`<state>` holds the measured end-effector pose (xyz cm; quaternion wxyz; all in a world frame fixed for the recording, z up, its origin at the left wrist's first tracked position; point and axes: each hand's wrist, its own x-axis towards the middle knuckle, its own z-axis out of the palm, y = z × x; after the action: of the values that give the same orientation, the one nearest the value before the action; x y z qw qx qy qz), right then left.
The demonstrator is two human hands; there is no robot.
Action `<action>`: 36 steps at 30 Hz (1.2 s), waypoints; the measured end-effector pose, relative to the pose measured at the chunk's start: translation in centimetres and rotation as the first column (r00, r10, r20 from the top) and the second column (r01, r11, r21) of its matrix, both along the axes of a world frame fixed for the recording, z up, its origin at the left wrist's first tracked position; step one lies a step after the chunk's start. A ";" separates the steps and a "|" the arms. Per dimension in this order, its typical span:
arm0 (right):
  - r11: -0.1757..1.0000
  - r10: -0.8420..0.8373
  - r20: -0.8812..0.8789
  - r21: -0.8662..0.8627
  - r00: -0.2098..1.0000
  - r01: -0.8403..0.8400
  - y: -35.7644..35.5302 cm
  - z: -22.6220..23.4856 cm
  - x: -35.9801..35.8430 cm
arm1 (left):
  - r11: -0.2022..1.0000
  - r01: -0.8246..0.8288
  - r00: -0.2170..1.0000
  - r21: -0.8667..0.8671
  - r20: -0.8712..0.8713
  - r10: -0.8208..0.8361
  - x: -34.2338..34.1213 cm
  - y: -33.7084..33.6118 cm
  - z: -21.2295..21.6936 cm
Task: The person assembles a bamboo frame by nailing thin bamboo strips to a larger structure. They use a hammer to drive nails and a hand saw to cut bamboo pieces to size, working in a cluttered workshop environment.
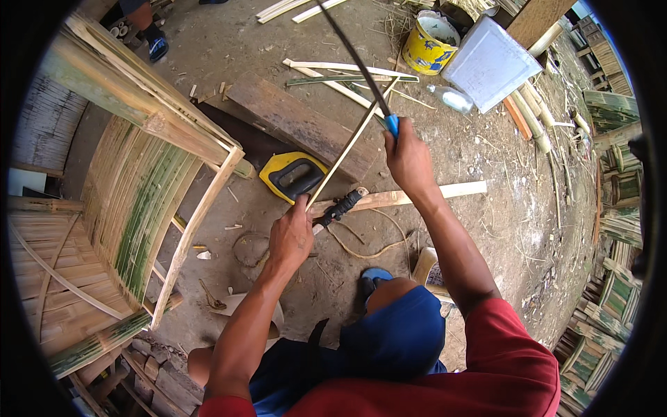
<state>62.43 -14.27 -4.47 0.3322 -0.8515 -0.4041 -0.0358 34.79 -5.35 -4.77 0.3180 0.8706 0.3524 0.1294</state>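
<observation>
My left hand (pixel 292 235) is closed round the near end of a thin bamboo strip (pixel 353 142), which slants up and away to the right. In my right hand (pixel 410 161) is the blue handle of a long-bladed knife (pixel 358 64), its dark blade pointing away and raised beside the strip, crossing it near the handle; whether they touch I cannot tell. Just right of my left hand, a tool with a black-wrapped handle (pixel 340 208) lies across a flat bamboo slat (pixel 445 192). A handsaw with a yellow and black grip (pixel 283 167) rests beyond that hand, against a wooden block (pixel 306 125).
A bamboo chair-like frame (pixel 149 201) stands close on the left. Split strips (pixel 340 83) lie on the ground ahead. At the back right are a yellow bucket (pixel 425 52), a whitish container (pixel 490 62) and a plastic bottle (pixel 453 99). Rope (pixel 375 256) curls near my foot.
</observation>
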 end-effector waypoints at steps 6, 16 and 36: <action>0.930 0.040 -0.153 -0.356 0.987 -0.093 0.6 1.2 1.0 | 0.970 0.065 0.980 -0.234 -0.169 -0.107 1.3 -0.2 0.1; 0.896 0.052 -0.181 -0.425 0.982 -0.126 0.5 2.3 1.3 | 0.926 -0.002 0.971 -0.379 -0.222 -0.089 1.7 -2.2 -1.1; 0.862 -0.074 -0.490 -0.470 0.869 -0.191 -8.6 -8.1 -3.4 | 0.928 -0.362 0.552 -0.084 0.783 0.286 -9.6 6.8 8.7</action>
<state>59.07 -22.91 -12.54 0.1906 -0.8757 -0.3277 0.2991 25.20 1.41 3.88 0.3716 0.6585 0.3262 0.5673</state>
